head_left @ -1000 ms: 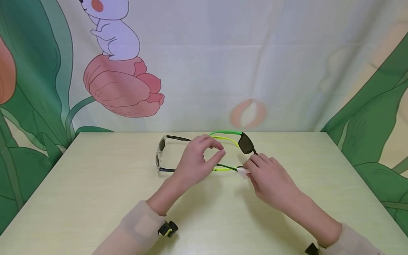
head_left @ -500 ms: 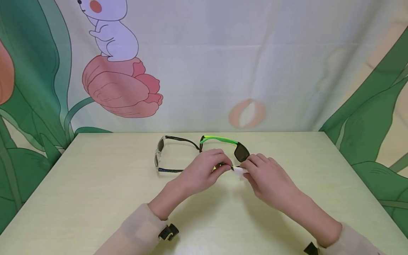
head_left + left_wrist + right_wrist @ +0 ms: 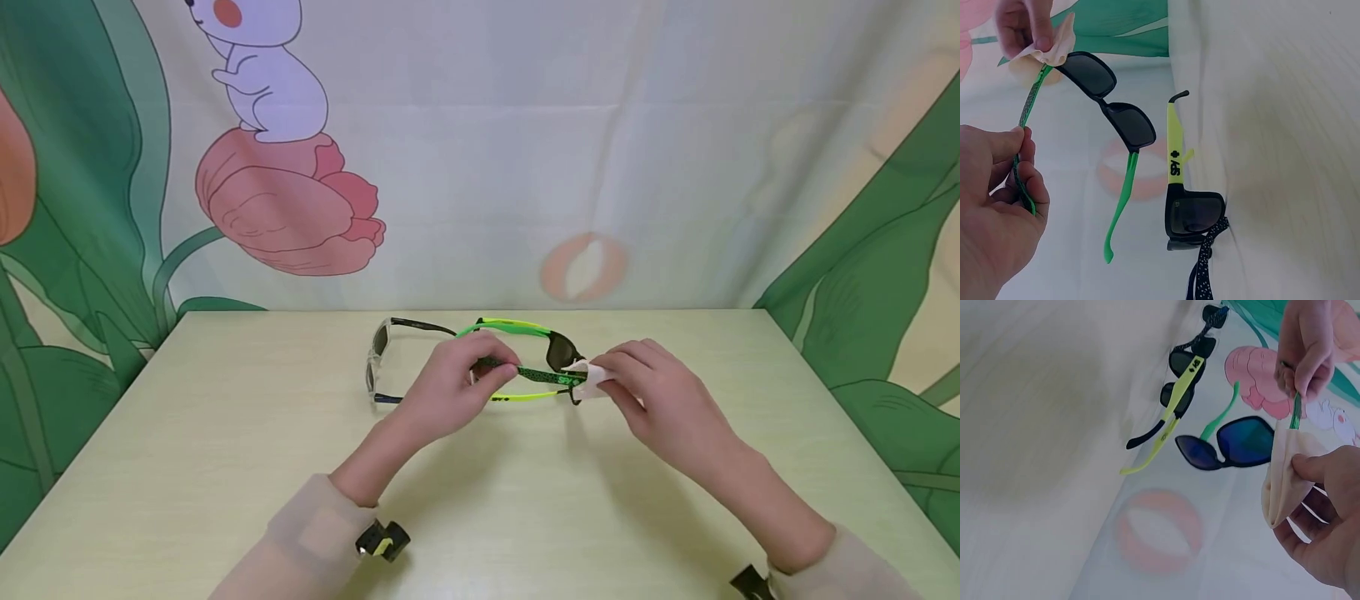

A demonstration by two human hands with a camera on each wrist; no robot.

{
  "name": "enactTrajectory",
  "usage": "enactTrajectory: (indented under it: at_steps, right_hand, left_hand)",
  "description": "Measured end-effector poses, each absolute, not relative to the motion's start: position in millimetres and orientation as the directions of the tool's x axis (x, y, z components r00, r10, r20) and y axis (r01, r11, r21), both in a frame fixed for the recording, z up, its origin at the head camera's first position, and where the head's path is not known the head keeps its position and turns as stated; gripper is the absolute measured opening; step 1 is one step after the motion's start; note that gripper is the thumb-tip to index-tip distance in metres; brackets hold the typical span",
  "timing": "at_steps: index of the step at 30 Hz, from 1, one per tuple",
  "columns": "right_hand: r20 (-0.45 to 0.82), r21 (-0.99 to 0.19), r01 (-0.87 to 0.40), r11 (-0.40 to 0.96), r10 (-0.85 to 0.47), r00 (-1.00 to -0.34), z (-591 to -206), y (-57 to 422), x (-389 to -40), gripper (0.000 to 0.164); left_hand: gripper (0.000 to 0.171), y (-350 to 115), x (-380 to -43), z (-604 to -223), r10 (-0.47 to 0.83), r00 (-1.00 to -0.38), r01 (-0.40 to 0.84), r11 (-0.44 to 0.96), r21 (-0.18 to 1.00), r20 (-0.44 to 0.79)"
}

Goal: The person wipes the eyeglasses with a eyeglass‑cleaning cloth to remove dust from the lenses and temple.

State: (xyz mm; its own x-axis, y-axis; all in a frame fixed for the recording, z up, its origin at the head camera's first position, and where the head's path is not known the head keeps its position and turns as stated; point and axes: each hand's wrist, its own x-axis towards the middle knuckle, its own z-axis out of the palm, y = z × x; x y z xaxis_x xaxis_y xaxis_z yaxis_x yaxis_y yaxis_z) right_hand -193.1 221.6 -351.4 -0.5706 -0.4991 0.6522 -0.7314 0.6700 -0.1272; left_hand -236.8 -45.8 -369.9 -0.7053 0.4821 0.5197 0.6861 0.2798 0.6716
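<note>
My left hand pinches the green-and-black patterned temple of a pair of sunglasses with dark lenses, gripping it toward the tip. At the hinge end, my right hand holds a whitish cloth folded over that same temple, thumb on one face and fingers behind. The other temple, plain green, sticks out open from the far lens. In both wrist views these sunglasses appear held up above the table, lenses hanging between the hands.
Sunglasses with yellow temples rest on the table behind my hands. To their left stands a clear-framed pair with dark temples. A printed cloth backdrop rises at the table's far edge.
My left hand, apart from the temple a second ago, has taken hold of it. The patterned temple has been raised and turned toward me, while the right hand shifted slightly right and up with the cloth.
</note>
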Motion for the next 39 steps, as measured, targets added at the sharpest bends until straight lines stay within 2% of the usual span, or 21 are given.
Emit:
enactTrajectory:
  at_steps: [7, 13, 17, 24, 29, 33, 39]
  right_hand:
    - [0.661, -0.237, -0.676, 0.698, -0.394, -0.639, -351, 236, -203, 0.026]
    - [0.623, -0.296, -0.661, 0.689, -0.386, -0.680, -364, 244, -215, 0.026]
    - [0.635, -0.292, -0.672, 0.680, -0.387, -0.668, -371, 243, -217, 0.027]
    - [0.695, -0.266, -0.753, 0.602, -0.422, -0.583, -374, 237, -218, 0.031]
    - [0.693, -0.274, -0.780, 0.562, -0.448, -0.566, -372, 234, -218, 0.031]
    - [0.667, -0.331, -0.793, 0.512, -0.467, -0.580, -372, 233, -219, 0.029]
    - [0.574, -0.449, -0.771, 0.451, -0.516, -0.636, -372, 235, -221, 0.023]
  left_hand:
    - [0.006, -54, -238, -369, 0.436, -0.769, 0.610, 0.282, 0.740, 0.468]
    - [0.009, -59, -237, -366, 0.428, -0.811, 0.525, 0.234, 0.818, 0.398]
    - [0.008, -63, -237, -367, 0.433, -0.821, 0.484, 0.187, 0.855, 0.371]
    - [0.009, -66, -236, -367, 0.466, -0.806, 0.440, 0.059, 0.896, 0.365]
    - [0.010, -67, -235, -366, 0.473, -0.806, 0.415, 0.025, 0.909, 0.355]
    - [0.010, -68, -235, -364, 0.483, -0.800, 0.409, 0.005, 0.912, 0.357]
    - [0.010, -70, -235, -366, 0.489, -0.789, 0.409, -0.033, 0.912, 0.371]
